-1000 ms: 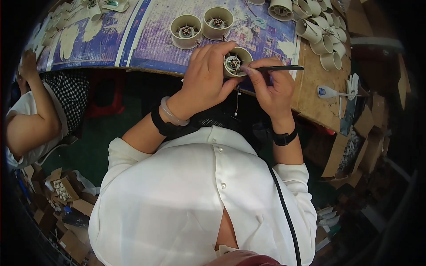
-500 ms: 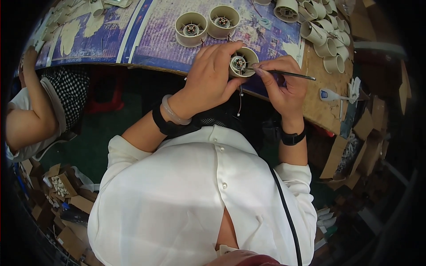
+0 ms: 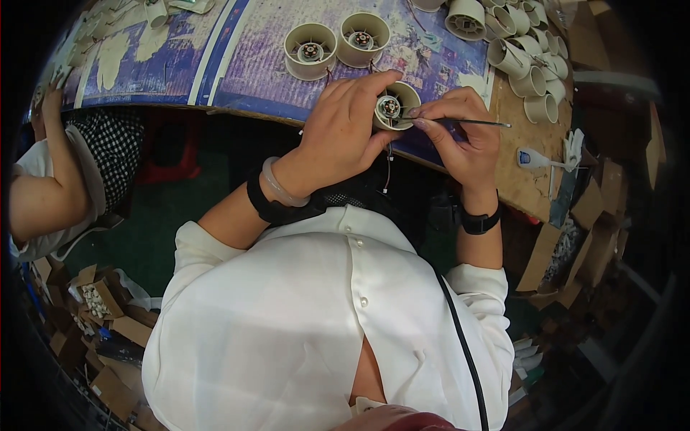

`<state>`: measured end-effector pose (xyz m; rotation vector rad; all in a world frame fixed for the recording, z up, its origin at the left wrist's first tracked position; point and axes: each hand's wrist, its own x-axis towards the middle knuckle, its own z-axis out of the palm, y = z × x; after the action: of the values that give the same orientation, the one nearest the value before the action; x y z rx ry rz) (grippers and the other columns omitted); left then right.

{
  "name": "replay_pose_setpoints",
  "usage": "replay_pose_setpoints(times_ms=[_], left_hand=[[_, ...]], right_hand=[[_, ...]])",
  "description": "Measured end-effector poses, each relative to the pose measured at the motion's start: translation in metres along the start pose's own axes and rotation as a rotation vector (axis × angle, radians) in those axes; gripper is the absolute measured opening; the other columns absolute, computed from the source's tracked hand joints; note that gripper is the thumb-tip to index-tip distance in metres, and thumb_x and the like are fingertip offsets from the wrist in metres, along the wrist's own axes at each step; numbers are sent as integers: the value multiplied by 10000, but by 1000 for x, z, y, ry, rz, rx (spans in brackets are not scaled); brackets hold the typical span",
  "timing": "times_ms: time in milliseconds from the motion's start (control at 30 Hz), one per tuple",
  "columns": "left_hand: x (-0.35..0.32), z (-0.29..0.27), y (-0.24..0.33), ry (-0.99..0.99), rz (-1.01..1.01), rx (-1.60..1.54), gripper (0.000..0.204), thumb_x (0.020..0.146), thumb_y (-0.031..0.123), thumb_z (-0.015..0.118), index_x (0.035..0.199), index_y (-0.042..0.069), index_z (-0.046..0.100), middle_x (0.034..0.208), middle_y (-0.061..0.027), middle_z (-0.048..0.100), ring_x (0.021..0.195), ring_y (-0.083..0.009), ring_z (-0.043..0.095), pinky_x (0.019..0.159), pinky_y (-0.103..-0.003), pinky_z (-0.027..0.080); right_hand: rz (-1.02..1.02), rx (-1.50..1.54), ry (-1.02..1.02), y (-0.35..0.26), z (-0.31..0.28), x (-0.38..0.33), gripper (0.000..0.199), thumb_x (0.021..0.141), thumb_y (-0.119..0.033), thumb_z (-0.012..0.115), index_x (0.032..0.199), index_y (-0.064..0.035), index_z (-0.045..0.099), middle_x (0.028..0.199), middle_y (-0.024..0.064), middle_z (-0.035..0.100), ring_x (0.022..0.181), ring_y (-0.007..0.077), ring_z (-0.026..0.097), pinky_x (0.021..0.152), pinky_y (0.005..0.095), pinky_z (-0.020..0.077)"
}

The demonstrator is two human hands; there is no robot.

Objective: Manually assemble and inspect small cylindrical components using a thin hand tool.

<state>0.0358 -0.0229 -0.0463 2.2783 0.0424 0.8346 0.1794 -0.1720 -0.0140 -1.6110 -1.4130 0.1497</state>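
My left hand [image 3: 345,126] is closed around the side of a cream round fan housing [image 3: 412,97] at the table's near edge. A small motor [image 3: 389,107] with a coppery centre sits in the middle of this housing. My right hand [image 3: 463,140] pinches a slim dark tool that looks like tweezers [image 3: 474,122], its tip reaching in over the rim beside the motor. The exact contact of the tip is too small to make out. Below the housing dangles a thin wire [image 3: 389,169] with a white plug. Two similar housings [image 3: 307,70] with motors stand upright just beyond my left hand.
Many cream housings [image 3: 541,108] are heaped at the right on a brown board [image 3: 514,179]. A white-and-blue tool [image 3: 533,158] lies near its edge. Another person's arm [image 3: 54,158] is at the far left. Open cartons [image 3: 540,255] stand at the right below the table.
The held housing and both hands have shifted slightly down toward me. The tweezers have tilted a little flatter, with the tip still inside the housing.
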Motion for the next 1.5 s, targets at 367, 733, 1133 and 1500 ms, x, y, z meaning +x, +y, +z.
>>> replay_pose_setpoints(times_ms=[367,733,1133,1500], left_hand=[[-2,0,-1,9,-2,-15,731,675,106,802,1307,9,447,1178,-164,597,1028,-347,588,890,-414,443],[-5,1,-3,41,26,31,717,699,110,805,1322,36,458,1253,-107,587,1070,-309,583,915,-408,426],[-5,1,-4,48,40,32,705,683,133,802,1283,19,449,1139,-142,604,1019,-328,579,889,-416,420],[-6,2,-5,52,29,41,710,677,131,804,1282,16,451,1156,-145,599,1038,-331,574,898,-418,419]], right_hand=[[13,14,36,0,5,1,131,785,27,735,898,-10,680,854,72,696,797,173,581,706,271,459],[43,-144,136,-28,20,4,116,808,4,745,909,13,688,835,59,650,727,132,550,615,238,429],[54,-64,144,-19,16,-8,127,802,24,741,915,8,685,870,82,662,768,158,580,667,254,446],[60,-61,138,-16,18,-7,124,797,14,749,905,8,689,844,76,656,761,162,576,658,259,441]])
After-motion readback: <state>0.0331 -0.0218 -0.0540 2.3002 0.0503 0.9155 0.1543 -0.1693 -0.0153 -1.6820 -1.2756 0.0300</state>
